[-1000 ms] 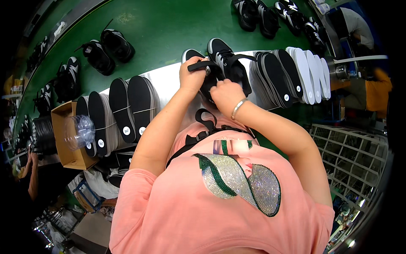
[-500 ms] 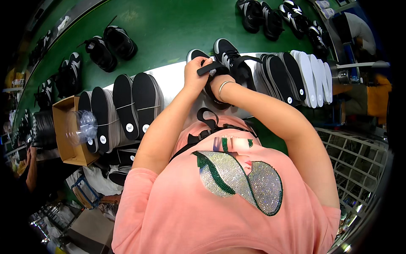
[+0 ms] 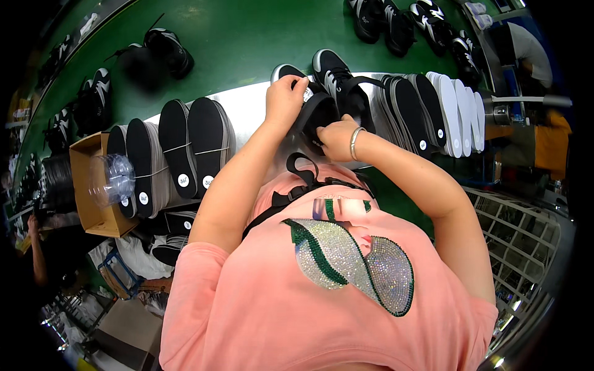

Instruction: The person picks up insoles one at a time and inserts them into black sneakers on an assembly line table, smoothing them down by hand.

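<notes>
A black sneaker with a silver toe rests on the white surface in front of me, heel toward me. My left hand is closed at the front of its opening, fingers pinched at the tongue. At its heel is my right hand, the fingers curled over the collar's edge and partly hidden. Close on the right stands the matching black sneaker, with laces and a dark strap across its top.
Bundled black insoles stand to the left, beside a cardboard box with a clear plastic container. More black insoles and white insoles stand right. Several sneakers sit on the green table. A wire rack is at lower right.
My right hand has come back out of the sneaker's opening to its heel. My left hand stays near the tongue. The view has shifted slightly.
</notes>
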Motion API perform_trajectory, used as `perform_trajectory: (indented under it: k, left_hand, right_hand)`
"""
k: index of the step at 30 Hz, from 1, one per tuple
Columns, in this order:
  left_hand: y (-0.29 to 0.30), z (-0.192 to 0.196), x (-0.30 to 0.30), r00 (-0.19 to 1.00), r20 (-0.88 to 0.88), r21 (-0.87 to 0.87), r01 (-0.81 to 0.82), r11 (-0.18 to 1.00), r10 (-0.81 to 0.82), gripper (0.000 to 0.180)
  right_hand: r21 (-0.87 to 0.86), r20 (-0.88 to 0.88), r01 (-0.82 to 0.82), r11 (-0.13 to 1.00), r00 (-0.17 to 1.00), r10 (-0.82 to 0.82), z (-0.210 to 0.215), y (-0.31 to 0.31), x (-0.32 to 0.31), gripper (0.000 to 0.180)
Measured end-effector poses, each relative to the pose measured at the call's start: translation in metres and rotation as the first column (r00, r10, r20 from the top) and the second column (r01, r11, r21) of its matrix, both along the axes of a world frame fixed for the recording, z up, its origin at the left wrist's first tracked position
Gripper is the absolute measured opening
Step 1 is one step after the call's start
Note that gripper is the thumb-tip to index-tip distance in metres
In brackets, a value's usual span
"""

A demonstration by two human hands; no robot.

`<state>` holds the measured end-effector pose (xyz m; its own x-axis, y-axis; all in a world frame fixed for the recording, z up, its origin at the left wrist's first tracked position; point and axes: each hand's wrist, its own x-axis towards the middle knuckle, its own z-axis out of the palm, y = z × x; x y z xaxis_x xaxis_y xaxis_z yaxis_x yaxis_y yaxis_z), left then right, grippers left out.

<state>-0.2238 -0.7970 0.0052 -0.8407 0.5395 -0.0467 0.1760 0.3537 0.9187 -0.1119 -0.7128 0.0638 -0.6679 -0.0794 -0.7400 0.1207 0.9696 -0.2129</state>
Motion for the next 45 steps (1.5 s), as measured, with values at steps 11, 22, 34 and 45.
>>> perform_trajectory:
  k: [11, 22, 34, 45]
  left_hand:
    - [-0.002, 0.003, -0.003, 0.952, 0.267, 0.131, 0.116, 0.985, -0.148, 0.025]
    - [-0.045, 0.03, -0.053, 0.967, 0.233, 0.057, 0.094, 0.994, -0.104, 0.032]
    - [-0.095, 0.105, 0.017, 0.976, -0.112, 0.081, 0.199, 0.977, -0.189, 0.013]
    - [-0.269, 0.104, -0.069, 0.2, -0.96, -0.144, -0.954, 0.264, 0.198, 0.045]
  right_hand:
    - [-0.68, 0.302, 0.733, -0.036, 0.235, -0.924, -0.038, 0.009, -0.011, 0.023]
    - [-0.816, 0.077, 0.541, 0.2, 0.447, -0.891, 0.007, 0.017, 0.022, 0.017]
    - [-0.796, -0.353, 0.302, 0.524, 0.47, -0.809, 0.035, -0.008, 0.038, 0.013]
    - [-0.266, -0.614, 0.478, 0.837, 0.585, -0.53, -0.017, 0.039, 0.085, 0.037]
